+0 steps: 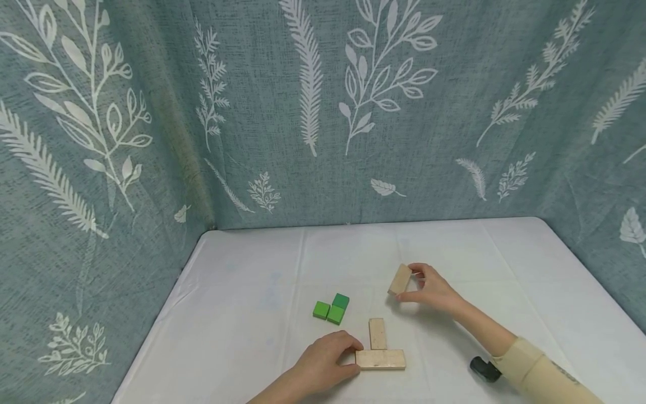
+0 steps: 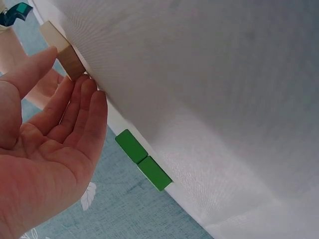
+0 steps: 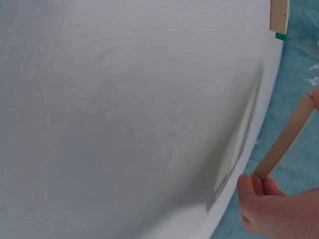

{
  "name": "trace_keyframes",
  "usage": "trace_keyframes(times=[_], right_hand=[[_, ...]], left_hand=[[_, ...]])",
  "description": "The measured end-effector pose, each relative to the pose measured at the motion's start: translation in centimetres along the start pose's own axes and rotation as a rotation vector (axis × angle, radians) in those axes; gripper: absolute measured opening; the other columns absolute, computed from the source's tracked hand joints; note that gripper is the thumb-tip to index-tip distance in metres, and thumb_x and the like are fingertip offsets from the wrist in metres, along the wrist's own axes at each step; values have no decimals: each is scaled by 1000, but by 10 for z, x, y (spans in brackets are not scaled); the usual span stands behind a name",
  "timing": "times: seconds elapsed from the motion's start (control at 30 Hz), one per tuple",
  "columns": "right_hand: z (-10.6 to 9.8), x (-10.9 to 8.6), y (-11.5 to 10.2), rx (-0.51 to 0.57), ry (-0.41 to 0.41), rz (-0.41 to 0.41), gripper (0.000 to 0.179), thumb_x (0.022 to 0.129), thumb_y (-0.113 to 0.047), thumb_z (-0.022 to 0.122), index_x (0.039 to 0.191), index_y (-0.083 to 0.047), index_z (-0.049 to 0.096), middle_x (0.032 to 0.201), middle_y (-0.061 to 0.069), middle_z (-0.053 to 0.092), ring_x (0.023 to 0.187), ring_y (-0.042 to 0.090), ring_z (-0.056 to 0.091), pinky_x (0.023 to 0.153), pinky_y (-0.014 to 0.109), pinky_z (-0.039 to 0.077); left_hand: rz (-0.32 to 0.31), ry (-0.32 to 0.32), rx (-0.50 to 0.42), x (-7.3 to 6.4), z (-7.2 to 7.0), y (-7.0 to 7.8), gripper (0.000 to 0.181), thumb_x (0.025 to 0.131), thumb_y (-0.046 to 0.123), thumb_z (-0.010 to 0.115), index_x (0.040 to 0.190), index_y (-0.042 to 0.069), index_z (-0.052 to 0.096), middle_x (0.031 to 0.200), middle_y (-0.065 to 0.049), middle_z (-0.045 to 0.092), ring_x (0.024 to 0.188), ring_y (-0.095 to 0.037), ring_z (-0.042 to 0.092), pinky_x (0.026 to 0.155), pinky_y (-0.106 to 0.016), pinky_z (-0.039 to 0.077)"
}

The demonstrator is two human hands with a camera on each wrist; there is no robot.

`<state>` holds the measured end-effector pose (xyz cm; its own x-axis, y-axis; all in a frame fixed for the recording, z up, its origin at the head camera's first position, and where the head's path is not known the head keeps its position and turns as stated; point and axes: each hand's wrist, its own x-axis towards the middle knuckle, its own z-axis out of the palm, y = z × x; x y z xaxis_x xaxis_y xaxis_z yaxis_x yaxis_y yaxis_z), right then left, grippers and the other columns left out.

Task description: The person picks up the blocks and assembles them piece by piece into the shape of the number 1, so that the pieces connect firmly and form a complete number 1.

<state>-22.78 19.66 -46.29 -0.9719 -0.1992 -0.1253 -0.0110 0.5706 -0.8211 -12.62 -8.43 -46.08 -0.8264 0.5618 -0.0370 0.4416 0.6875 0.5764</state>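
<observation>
The left hand (image 2: 55, 144) pinches a wooden block (image 2: 62, 50) between thumb and fingers (image 2: 91, 117). On the fingers' little-finger side, two green blocks (image 2: 131, 146) sit side by side on the white table (image 2: 214, 94). Behind the fingers show part of another arm (image 2: 11, 55) and a teal curtain (image 2: 137, 204).

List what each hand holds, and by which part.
Right hand: the raised wooden block, by its two opposite ends. Left hand: the crosswise wooden block, pinched at its left end.

From six o'clock the head view looks down over the table (image 1: 232, 314) toward the curtain (image 1: 328, 112) at twelve, while the nearer wrist views, both tilted, share its wooden blocks (image 1: 381, 360).
</observation>
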Motion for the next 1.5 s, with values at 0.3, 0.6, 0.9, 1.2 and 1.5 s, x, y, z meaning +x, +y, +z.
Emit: trace_keyframes(times=[0.3,0.6,0.9,1.2,1.5], right_hand=[[9,2,-4,-30,-25,-54,91,72,-33,86,140,5,39,138,27,43,125,45,42,99,55,39],[15,6,-7,-68,-66,-114,89,71,-32,87,137,6,41,137,27,44,124,46,45,100,54,40],[21,7,-9,-136,-104,-182,88,70,-34,87,136,5,44,134,23,47,119,39,48,97,52,42],[24,11,-10,-189,-131,-210,89,67,-37,88,134,4,47,132,20,50,125,40,43,103,56,36],[26,13,-13,-238,-163,-243,89,67,-40,88,134,2,48,132,18,50,127,40,40,102,58,35]], left_hand=[[-18,-11,-15,0,0,1,24,84,24,77,106,18,69,97,16,61,88,0,55,80,-25,48],[1,-1,0,-1,-1,0,25,84,23,77,106,18,68,97,15,61,87,-1,54,79,-26,48],[10,-5,3,0,-1,0,25,84,24,77,107,18,68,97,15,61,88,-1,55,81,-25,48],[14,-6,12,0,-1,1,25,84,24,77,107,18,68,96,15,61,88,0,55,80,-25,48],[2,-9,12,1,0,0,26,83,24,78,107,18,69,97,15,61,88,0,55,80,-25,49]])
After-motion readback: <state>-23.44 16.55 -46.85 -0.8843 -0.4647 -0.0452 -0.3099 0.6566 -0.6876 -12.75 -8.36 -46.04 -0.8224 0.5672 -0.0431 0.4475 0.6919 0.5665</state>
